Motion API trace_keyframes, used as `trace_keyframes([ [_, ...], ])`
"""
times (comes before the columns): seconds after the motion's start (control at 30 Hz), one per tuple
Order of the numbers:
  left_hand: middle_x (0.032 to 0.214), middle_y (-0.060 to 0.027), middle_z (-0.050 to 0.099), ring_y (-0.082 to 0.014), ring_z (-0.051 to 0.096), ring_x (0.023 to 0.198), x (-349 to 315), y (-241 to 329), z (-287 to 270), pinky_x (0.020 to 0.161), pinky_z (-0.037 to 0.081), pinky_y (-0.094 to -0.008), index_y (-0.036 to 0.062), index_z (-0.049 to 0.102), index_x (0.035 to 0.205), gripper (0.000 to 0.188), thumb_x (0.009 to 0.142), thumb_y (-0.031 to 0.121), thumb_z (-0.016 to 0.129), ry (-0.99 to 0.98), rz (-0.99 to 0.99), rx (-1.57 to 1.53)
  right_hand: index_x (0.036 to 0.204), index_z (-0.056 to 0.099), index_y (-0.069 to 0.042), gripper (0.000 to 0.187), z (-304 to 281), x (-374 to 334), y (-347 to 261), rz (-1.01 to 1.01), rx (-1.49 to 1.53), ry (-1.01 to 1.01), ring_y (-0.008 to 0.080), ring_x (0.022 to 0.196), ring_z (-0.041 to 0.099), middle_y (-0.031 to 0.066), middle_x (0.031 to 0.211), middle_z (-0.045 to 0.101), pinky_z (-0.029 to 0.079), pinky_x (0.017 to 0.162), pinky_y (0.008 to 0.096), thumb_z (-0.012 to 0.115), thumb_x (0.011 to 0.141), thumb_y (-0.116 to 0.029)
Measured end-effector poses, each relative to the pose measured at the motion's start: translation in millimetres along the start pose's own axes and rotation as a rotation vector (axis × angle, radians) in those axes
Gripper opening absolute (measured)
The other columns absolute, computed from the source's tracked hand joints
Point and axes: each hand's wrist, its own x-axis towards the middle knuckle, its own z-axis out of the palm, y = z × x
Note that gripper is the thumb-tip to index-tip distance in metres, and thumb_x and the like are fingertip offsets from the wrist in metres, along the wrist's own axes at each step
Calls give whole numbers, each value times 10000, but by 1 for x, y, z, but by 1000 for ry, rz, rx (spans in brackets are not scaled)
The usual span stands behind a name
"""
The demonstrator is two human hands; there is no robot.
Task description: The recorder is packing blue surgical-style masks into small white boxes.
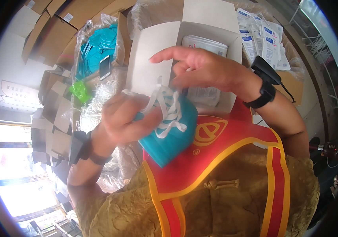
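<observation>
In the head view we see the teal mask [173,144] pinched in the left hand [123,118], the nearer one, white loops [171,108] uppermost, a corner toward the red apron [232,136] (long axis unclear). It lies bodyward of the right hand [204,68], whose spread fingers hold nothing. The open white box [148,45] contains white packets [206,42]; the left carton [123,45], heaped teal masks [99,45]; the right carton [291,85], blue-and-white sachets [269,41]
</observation>
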Motion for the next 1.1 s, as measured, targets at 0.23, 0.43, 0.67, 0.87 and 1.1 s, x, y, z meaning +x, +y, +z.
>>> trace_keyframes([
  [0.23, 846, -74, 554, -186, 542, 566, -3, -4, -1, 457, 413, -281, 100, 678, 960, 408, 553, 117, 696, -21, 25, 36, 1050, 643, -51, 194, -11, 7, -8, 135, -90, -164, -2, 714, 477, -59, 786, 543, 378, 622, 166, 606, 915, -185],
  [0.43, 842, -78, 542, -192, 531, 560, -8, -7, 1, 459, 420, -292, 86, 678, 990, 411, 587, 169, 675, -37, -30, 96, 967, 640, -58, 228, -13, -7, -13, 202, -14, -61, -1, 643, 444, -48, 764, 548, 318, 527, 160, 633, 908, -278],
  [0.67, 842, -78, 545, -191, 546, 569, -4, -4, 2, 470, 426, -289, 83, 675, 994, 418, 583, 156, 685, -37, -17, 104, 959, 610, -30, 249, 10, -9, 10, -123, -273, -153, 73, 694, 529, -5, 752, 586, 444, 616, 259, 667, 891, -263],
  [0.87, 828, -89, 538, -193, 520, 553, -10, -5, 0, 450, 407, -294, 74, 670, 1009, 446, 571, 157, 680, 23, 17, 128, 993, 584, -31, 96, -3, -21, -1, -88, -441, 15, 41, 812, 542, -16, 887, 610, 450, 749, 208, 571, 942, -111],
  [1.1, 826, -98, 538, -211, 507, 542, -15, -5, 6, 443, 394, -302, 70, 672, 1010, 426, 595, 160, 659, 77, -12, 145, 979, 617, -44, 140, 8, -32, -14, -161, -391, 22, 27, 712, 535, -6, 761, 622, 450, 634, 230, 653, 890, -145],
])
